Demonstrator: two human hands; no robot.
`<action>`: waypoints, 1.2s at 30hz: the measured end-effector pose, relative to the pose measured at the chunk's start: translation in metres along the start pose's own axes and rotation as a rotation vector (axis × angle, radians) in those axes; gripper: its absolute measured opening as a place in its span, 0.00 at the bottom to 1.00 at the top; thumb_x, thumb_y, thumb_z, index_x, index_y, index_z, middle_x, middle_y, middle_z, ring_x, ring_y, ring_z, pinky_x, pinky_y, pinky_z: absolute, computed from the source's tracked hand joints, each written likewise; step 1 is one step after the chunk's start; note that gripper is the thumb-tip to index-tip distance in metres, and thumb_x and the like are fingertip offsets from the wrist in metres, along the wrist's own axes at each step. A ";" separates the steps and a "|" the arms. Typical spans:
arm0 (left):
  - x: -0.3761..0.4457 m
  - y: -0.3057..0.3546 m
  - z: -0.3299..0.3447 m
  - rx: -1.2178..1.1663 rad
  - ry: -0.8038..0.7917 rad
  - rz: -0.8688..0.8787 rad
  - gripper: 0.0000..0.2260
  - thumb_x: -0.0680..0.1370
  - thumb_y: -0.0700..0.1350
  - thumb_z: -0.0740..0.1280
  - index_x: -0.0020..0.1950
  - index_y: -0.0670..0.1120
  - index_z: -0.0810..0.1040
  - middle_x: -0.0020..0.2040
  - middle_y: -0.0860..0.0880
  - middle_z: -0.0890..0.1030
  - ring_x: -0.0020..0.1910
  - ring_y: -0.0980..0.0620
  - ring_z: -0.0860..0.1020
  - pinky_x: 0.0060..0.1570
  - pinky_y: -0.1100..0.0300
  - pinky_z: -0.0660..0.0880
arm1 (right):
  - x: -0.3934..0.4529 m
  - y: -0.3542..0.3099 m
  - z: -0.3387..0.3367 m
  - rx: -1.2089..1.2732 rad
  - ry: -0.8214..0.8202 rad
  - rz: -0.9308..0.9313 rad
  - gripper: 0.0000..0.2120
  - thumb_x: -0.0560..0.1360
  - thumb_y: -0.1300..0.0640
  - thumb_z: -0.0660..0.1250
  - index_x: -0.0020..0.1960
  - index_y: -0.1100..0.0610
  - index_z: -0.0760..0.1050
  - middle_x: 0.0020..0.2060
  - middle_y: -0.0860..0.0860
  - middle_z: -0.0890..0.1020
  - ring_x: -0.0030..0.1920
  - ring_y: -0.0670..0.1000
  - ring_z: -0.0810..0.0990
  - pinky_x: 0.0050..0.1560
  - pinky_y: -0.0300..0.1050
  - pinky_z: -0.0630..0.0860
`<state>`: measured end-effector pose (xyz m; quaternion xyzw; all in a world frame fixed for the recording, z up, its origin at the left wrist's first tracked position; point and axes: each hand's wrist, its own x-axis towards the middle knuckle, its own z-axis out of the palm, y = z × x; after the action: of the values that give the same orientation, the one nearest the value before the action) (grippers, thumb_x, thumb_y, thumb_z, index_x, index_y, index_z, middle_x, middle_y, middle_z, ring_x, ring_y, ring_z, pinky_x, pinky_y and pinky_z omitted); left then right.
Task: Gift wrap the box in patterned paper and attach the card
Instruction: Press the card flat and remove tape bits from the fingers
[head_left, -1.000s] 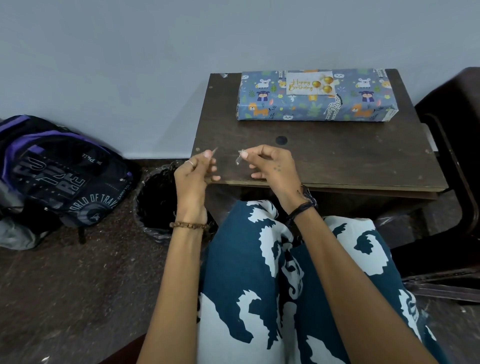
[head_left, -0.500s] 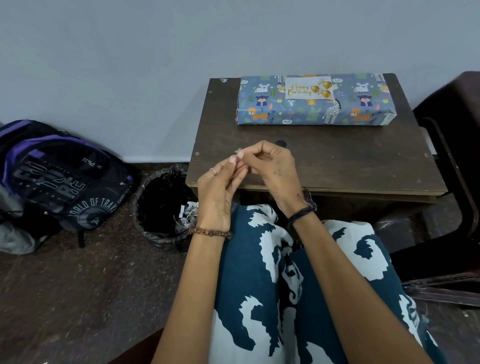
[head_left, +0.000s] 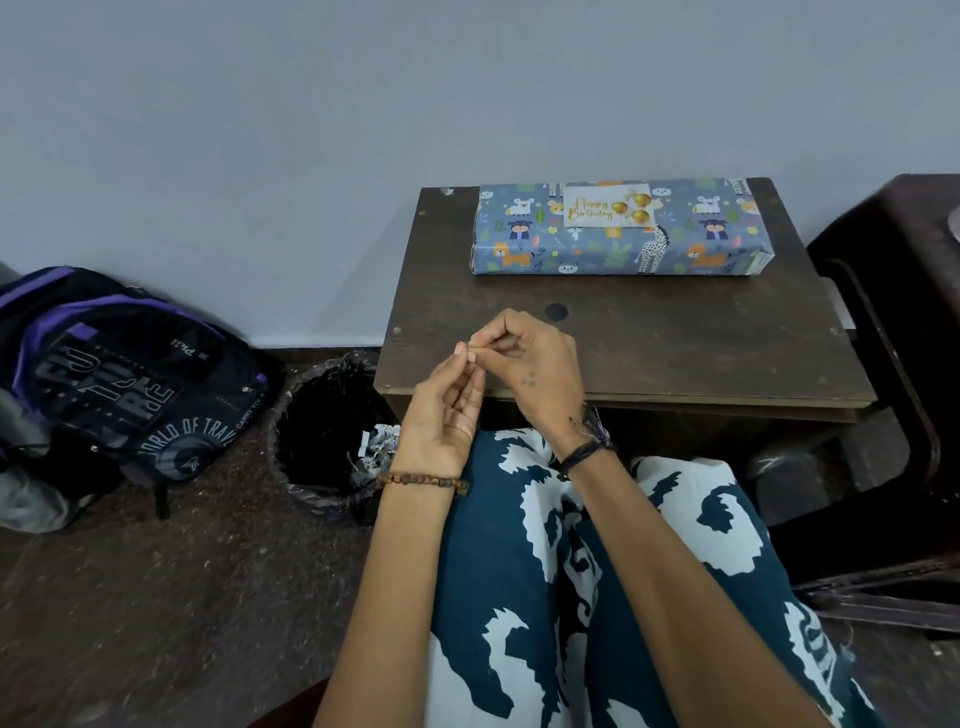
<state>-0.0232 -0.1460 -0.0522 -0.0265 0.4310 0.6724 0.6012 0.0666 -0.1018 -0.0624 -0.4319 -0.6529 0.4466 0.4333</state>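
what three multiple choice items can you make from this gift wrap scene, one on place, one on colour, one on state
1. Where does the blue animal-print wrapped box lie?
A. at the far side of the dark wooden table
B. on the floor
C. in the bin
2. What colour trims the black backpack?
A. red
B. purple
C. yellow
3. How is the white Happy Birthday card?
A. held in a hand
B. on the floor
C. lying on top of the box

Key: 1 A, it lies near the wall edge; 2 B, purple bands cross its top; 3 C, it lies flat on the paper, while the left hand and right hand meet nearer the table's front edge.
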 end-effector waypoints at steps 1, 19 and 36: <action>0.000 0.000 0.000 -0.013 0.001 -0.014 0.05 0.77 0.36 0.64 0.41 0.40 0.77 0.30 0.49 0.81 0.30 0.59 0.81 0.35 0.69 0.79 | -0.001 -0.001 -0.001 0.007 -0.005 -0.006 0.04 0.68 0.67 0.72 0.40 0.61 0.79 0.36 0.51 0.81 0.36 0.40 0.79 0.41 0.29 0.74; 0.042 0.006 0.049 0.321 0.028 0.345 0.07 0.75 0.29 0.64 0.41 0.39 0.77 0.31 0.49 0.81 0.29 0.59 0.80 0.33 0.72 0.76 | 0.020 0.000 -0.089 0.806 0.411 0.203 0.15 0.79 0.68 0.57 0.63 0.58 0.63 0.47 0.60 0.82 0.46 0.52 0.84 0.51 0.43 0.80; 0.134 -0.003 0.079 0.678 0.162 0.731 0.04 0.76 0.38 0.66 0.48 0.45 0.79 0.42 0.56 0.78 0.44 0.61 0.76 0.45 0.69 0.73 | 0.083 0.058 -0.160 -0.266 0.659 0.320 0.27 0.75 0.50 0.68 0.70 0.54 0.64 0.63 0.54 0.69 0.57 0.47 0.70 0.50 0.34 0.63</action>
<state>-0.0198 0.0079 -0.0783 0.2706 0.6516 0.6569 0.2657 0.2086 0.0236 -0.0665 -0.7011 -0.4554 0.2574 0.4846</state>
